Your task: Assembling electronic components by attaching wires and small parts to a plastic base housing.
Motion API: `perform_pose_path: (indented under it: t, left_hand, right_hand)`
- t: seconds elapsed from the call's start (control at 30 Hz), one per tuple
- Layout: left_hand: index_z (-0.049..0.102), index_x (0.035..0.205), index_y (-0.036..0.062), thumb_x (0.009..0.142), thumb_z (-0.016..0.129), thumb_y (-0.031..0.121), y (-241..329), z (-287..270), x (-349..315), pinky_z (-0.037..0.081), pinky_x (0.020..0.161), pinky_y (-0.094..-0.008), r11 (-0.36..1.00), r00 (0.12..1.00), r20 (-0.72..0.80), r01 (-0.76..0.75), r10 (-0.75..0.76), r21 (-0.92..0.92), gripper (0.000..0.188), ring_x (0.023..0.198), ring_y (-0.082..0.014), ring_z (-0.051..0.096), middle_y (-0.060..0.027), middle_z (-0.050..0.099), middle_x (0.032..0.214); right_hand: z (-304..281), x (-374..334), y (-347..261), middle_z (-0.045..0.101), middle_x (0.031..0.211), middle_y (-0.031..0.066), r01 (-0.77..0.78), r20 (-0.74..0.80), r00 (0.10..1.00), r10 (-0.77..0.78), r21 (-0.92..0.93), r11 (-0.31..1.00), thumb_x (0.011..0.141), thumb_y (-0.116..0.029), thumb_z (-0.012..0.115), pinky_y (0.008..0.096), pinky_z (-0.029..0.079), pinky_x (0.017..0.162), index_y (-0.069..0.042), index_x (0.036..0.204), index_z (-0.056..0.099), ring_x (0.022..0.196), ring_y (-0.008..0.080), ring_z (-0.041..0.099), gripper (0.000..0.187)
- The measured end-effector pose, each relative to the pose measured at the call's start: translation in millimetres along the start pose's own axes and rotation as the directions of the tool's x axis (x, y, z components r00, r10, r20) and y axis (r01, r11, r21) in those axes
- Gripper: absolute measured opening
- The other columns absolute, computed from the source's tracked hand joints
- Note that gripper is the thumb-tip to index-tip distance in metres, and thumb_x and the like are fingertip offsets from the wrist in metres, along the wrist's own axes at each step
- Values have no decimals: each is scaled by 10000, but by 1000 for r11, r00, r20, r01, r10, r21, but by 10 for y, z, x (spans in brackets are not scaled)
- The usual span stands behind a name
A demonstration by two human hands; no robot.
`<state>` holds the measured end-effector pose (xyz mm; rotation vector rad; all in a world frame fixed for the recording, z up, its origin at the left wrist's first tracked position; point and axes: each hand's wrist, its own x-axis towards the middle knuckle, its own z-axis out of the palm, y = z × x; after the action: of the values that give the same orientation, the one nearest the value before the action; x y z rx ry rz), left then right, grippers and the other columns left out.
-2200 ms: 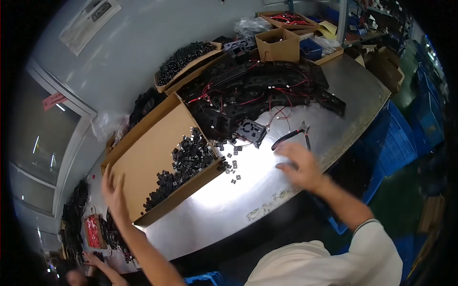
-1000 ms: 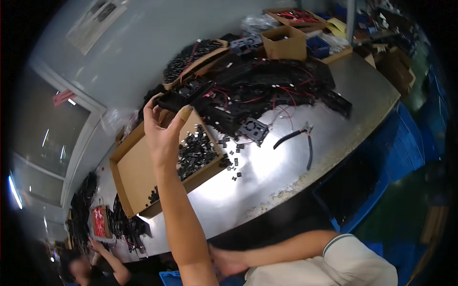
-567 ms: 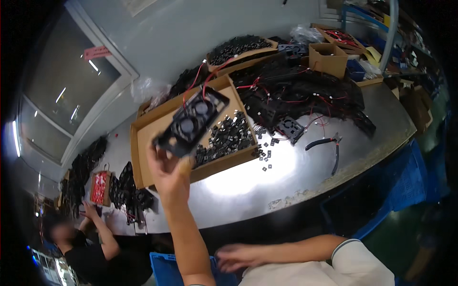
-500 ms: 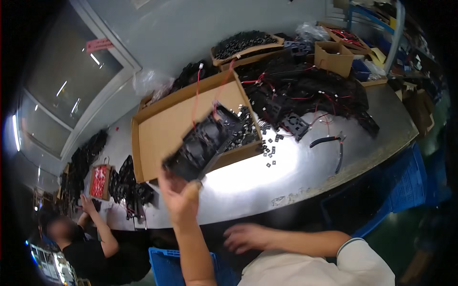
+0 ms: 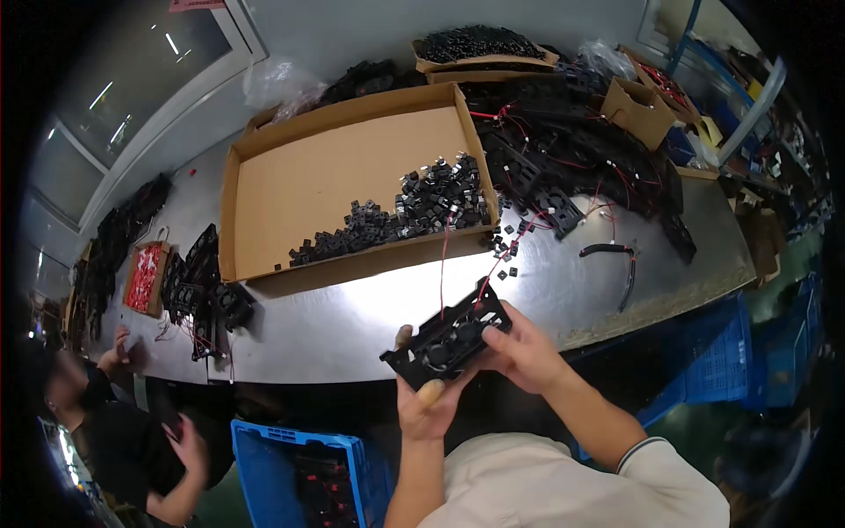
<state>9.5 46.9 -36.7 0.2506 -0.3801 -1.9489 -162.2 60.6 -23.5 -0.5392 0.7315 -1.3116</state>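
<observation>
Over the table's front edge I hold a black plastic fan housing [image 5: 451, 341] with two small round fans set in it. Two red wires with connectors at their tips rise from it toward the box. My left hand [image 5: 426, 407] is closed round its left end, with yellowish covers on the fingertips. At the other end my right hand [image 5: 528, 354] grips the housing, thumb on top by a fan. Beyond the hands stands a shallow cardboard box [image 5: 304, 280] with many small black square parts [image 5: 440, 195] heaped along its near right side.
Loose black parts lie beside the box. Cutting pliers [image 5: 627, 264] rest on the metal table [image 5: 546, 308], near a pile of wired black housings [image 5: 572, 150]. Left are more housings [image 5: 207, 295] and a box of red parts [image 5: 145, 277]. A blue crate [image 5: 295, 436] stands below; a co-worker [image 5: 106, 422] sits left.
My left hand has brought the fan housing from above the box back toward me. My right hand has come up and taken hold of its right end. The view has shifted.
</observation>
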Motion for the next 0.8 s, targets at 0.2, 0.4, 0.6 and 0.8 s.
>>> perform_pose_path:
  t: [0.2, 0.4, 0.6, 0.8]
  left_hand:
    - [347, 1480, 14, 710, 775, -101, 45, -209, 82, 439, 1076, -374, 921, 1000, 7, -12, 10, 389, 888, 1276, -257, 521, -143, 489, 1410]
    - [517, 1365, -19, 739, 713, -98, 567, -369, 143, 491, 969, -329, 742, 971, 53, 143, -234, 655, 661, 1115, -201, 578, -118, 559, 1279]
    - [385, 1478, 21, 747, 753, 26, 554, -114, 413, 554, 950, -449, 854, 866, 127, 436, -484, 284, 819, 1141, -328, 626, -172, 511, 1386]
    - [540, 1337, 36, 859, 681, -78, 260, 19, 268, 610, 851, -392, 861, 945, -253, 297, -205, 413, 511, 1089, -266, 654, -129, 636, 1238]
  right_hand:
    - [-41, 33, -137, 572, 1255, 106, 29, -17, 999, -31, -143, 989, 966, -27, 605, 379, 598, 886, -36, 1406, 439, 1113, 205, 618, 470]
    - [-102, -97, -535, 615, 1186, 50, 38, 72, 997, -11, -374, 927, 916, -41, 674, 254, 537, 800, -34, 1416, 411, 975, 127, 622, 564]
    - [151, 68, -1021, 681, 933, 65, 197, 377, 905, 198, -782, 591, 900, -150, 721, 293, 503, 695, -64, 1401, 424, 859, 138, 661, 589]
    - [155, 427, -766, 657, 1038, 59, -24, 79, 992, 103, -666, 745, 899, -52, 695, 286, 488, 891, -51, 1398, 448, 911, 144, 627, 557]
